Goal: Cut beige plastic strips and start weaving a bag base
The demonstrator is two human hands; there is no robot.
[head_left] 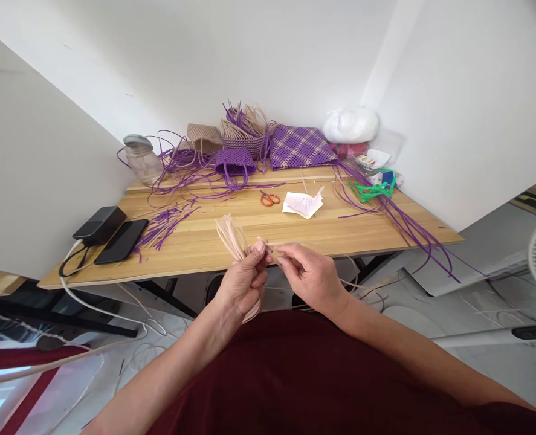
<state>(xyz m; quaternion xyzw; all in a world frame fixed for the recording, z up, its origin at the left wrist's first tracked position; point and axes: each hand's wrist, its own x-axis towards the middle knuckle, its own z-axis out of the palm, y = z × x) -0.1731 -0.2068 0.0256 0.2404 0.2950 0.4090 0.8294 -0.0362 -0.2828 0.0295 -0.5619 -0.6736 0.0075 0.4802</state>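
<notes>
In front of my body, my left hand point(248, 279) is closed round a bundle of pale beige weaving strands point(229, 237). The strands fan out above the fist, and their lower ends loop below it. My right hand point(312, 270) pinches a single pale strand close to the left fingertips, with the two hands nearly touching. A thin length of it trails off to the right past the wrist. Exactly how the strand meets the bundle is too small to make out. Beyond the hands on the table point(195, 244) lie orange-handled scissors point(270, 199) and white paper slips point(302, 205).
Along the back stand a purple checked woven piece point(300, 147), a small purple basket point(235, 162), beige woven pieces point(204, 138) and a jar point(142, 159). Cut purple strips point(165, 225), a black phone point(121, 241) and a charger point(99, 225) lie left. Long purple strands point(413, 229) overhang the right edge.
</notes>
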